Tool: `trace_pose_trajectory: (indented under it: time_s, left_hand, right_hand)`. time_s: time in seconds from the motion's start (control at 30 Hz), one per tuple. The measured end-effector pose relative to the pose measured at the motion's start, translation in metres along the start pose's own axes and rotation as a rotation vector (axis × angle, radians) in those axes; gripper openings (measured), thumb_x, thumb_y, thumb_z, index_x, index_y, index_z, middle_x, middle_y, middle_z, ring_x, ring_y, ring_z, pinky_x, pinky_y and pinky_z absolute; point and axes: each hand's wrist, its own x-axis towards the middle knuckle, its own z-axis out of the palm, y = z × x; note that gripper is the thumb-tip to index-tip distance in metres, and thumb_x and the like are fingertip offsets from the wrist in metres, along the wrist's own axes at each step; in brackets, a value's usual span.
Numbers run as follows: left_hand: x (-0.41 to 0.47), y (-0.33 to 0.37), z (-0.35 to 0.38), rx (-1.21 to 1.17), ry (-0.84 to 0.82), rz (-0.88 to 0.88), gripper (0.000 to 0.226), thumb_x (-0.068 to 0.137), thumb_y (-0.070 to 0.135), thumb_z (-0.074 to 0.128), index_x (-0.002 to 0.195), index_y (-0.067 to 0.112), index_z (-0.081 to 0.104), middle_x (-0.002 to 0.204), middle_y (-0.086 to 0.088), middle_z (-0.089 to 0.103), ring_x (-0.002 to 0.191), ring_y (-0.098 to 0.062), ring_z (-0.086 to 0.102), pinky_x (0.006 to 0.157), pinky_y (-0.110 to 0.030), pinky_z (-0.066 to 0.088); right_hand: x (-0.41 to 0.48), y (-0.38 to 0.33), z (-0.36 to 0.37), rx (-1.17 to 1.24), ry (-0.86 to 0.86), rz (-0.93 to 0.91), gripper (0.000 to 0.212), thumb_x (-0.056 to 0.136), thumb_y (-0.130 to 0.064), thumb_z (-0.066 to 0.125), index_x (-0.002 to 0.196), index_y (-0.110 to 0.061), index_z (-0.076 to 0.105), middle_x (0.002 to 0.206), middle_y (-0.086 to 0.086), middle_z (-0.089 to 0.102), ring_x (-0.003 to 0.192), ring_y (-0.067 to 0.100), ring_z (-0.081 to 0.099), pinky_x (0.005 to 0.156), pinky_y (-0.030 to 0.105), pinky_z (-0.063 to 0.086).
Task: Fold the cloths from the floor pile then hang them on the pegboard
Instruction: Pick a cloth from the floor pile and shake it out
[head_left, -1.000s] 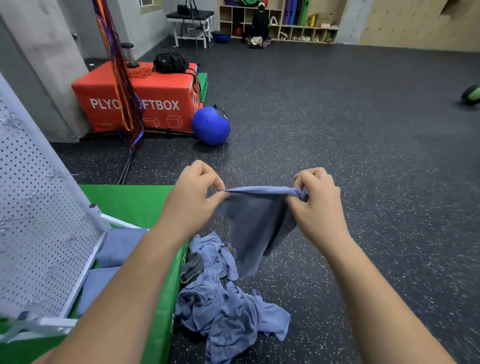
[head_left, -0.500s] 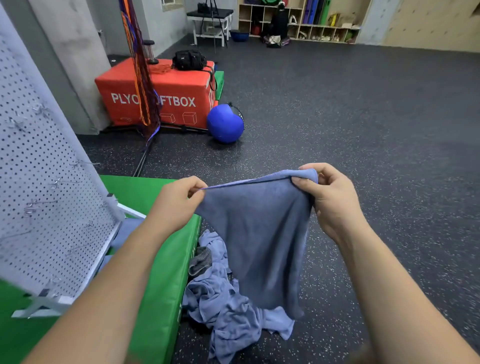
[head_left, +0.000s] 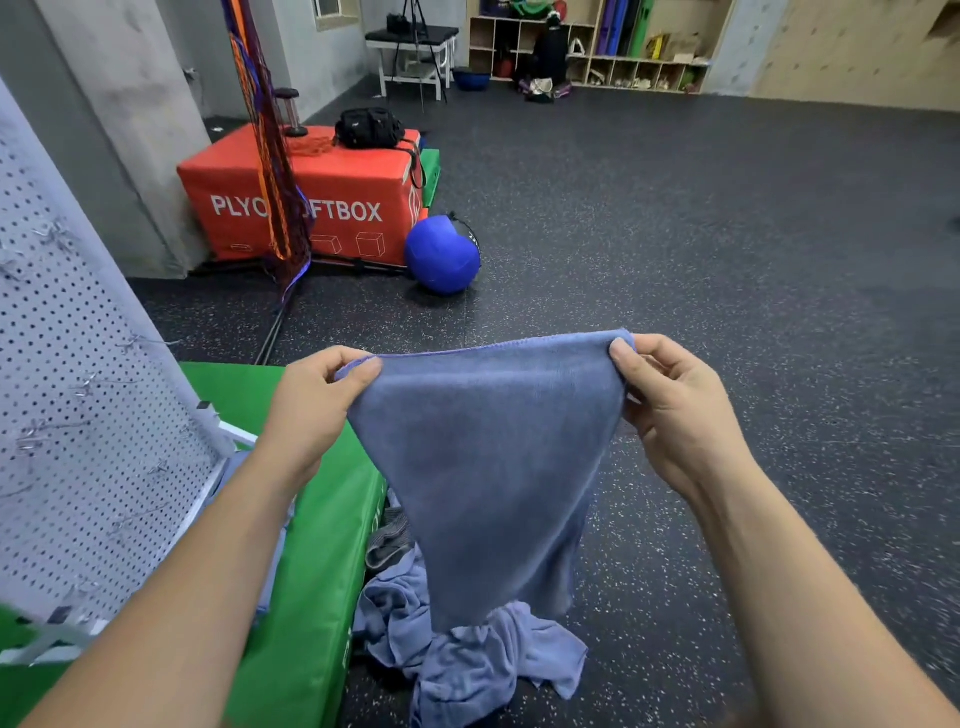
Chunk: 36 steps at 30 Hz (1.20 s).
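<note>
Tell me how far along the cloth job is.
Early. Done: nothing hangs on the pegboard that I can see. In hand: one blue cloth, spread unfolded, left hand and right hand pinching its top corners. Left: fold it, hang it, then the crumpled pile on the floor.

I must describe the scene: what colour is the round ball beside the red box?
The ball is solid blue. The head view shows it clearly.

hands (head_left: 498, 410) pinching blue cloth (head_left: 493, 467), floor pile (head_left: 467, 654) below
</note>
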Motion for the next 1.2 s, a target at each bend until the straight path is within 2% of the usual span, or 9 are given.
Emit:
trace_pose_trajectory:
  time_s: [0.13, 0.2, 0.33, 0.53, 0.67, 0.87, 0.93, 1.03, 1.2]
  left_hand:
    - [0.001, -0.003, 0.003, 0.003, -0.045, -0.043, 0.008, 0.099, 0.01, 0.073, 0.097, 0.014, 0.08, 0.081, 0.003, 0.075, 0.076, -0.011, 0.062, 0.075, -0.032, 0.054]
    - [0.0, -0.003, 0.007, -0.034, -0.033, -0.072, 0.004, 0.097, 0.014, 0.076, 0.099, 0.011, 0.079, 0.08, 0.004, 0.075, 0.075, -0.01, 0.061, 0.073, -0.032, 0.052]
    - [-0.002, 0.0, 0.012, -0.161, 0.026, -0.18, 0.021, 0.093, 0.023, 0.082, 0.103, 0.005, 0.076, 0.08, 0.0, 0.071, 0.07, -0.009, 0.06, 0.066, -0.027, 0.051]
    - [-0.021, 0.014, 0.032, -0.309, -0.068, -0.26, 0.01, 0.102, 0.013, 0.069, 0.096, 0.012, 0.076, 0.073, 0.003, 0.068, 0.064, -0.008, 0.057, 0.059, -0.017, 0.054]
    - [-0.038, 0.026, 0.053, -0.282, -0.082, -0.239, 0.01, 0.1, 0.013, 0.073, 0.091, 0.01, 0.075, 0.072, -0.001, 0.07, 0.06, -0.009, 0.059, 0.057, -0.019, 0.054]
    - [-0.061, 0.043, 0.083, -0.273, -0.04, -0.166, 0.015, 0.095, 0.015, 0.08, 0.084, 0.012, 0.07, 0.073, -0.008, 0.075, 0.06, -0.013, 0.066, 0.055, -0.024, 0.054]
    - [-0.066, 0.047, 0.091, -0.258, -0.051, -0.15, 0.015, 0.094, 0.017, 0.08, 0.083, 0.013, 0.072, 0.079, -0.015, 0.078, 0.064, -0.017, 0.067, 0.056, -0.026, 0.054]
    - [-0.073, 0.052, 0.098, -0.257, -0.068, -0.158, 0.012, 0.095, 0.014, 0.08, 0.085, 0.01, 0.074, 0.076, -0.011, 0.077, 0.062, -0.013, 0.065, 0.054, -0.022, 0.053]
    - [-0.076, 0.054, 0.095, -0.221, -0.112, -0.127, 0.004, 0.095, 0.01, 0.077, 0.092, 0.012, 0.08, 0.083, -0.01, 0.08, 0.068, -0.012, 0.069, 0.059, -0.021, 0.054]
  right_hand:
    - [0.006, 0.002, -0.005, -0.046, 0.147, -0.092, 0.007, 0.1, -0.023, 0.075, 0.102, -0.017, 0.078, 0.089, 0.008, 0.068, 0.083, 0.019, 0.057, 0.072, 0.036, 0.047]
    - [0.008, 0.004, -0.009, -0.116, 0.197, -0.158, 0.009, 0.1, -0.025, 0.076, 0.103, -0.018, 0.078, 0.087, 0.007, 0.071, 0.081, 0.018, 0.059, 0.071, 0.037, 0.046]
    - [0.012, 0.009, -0.014, -0.238, 0.329, -0.246, 0.005, 0.096, -0.027, 0.076, 0.099, -0.024, 0.079, 0.081, 0.002, 0.068, 0.075, 0.014, 0.056, 0.073, 0.037, 0.046]
    - [0.009, 0.01, -0.011, -0.394, 0.491, -0.32, 0.006, 0.091, -0.028, 0.077, 0.09, -0.022, 0.075, 0.077, -0.008, 0.071, 0.069, 0.006, 0.058, 0.074, 0.031, 0.051]
    - [-0.006, 0.007, 0.012, -0.459, 0.443, -0.38, 0.01, 0.093, -0.022, 0.078, 0.085, -0.02, 0.072, 0.074, -0.007, 0.069, 0.065, 0.003, 0.055, 0.068, 0.02, 0.047]
    - [-0.026, 0.03, 0.048, -0.659, 0.277, -0.455, 0.014, 0.092, -0.02, 0.078, 0.082, -0.024, 0.067, 0.074, -0.006, 0.065, 0.069, 0.014, 0.06, 0.069, 0.035, 0.052]
    - [-0.032, 0.036, 0.057, -0.653, 0.241, -0.417, 0.017, 0.091, -0.02, 0.078, 0.08, -0.022, 0.065, 0.067, -0.003, 0.062, 0.063, 0.013, 0.057, 0.066, 0.035, 0.05]
    - [-0.038, 0.045, 0.067, -0.655, 0.18, -0.377, 0.023, 0.094, -0.024, 0.078, 0.077, -0.023, 0.062, 0.062, -0.001, 0.059, 0.056, 0.006, 0.047, 0.059, 0.029, 0.044]
    - [-0.043, 0.048, 0.07, -0.75, 0.152, -0.409, 0.021, 0.092, -0.021, 0.076, 0.079, -0.023, 0.061, 0.066, -0.005, 0.057, 0.064, 0.013, 0.053, 0.062, 0.03, 0.044]
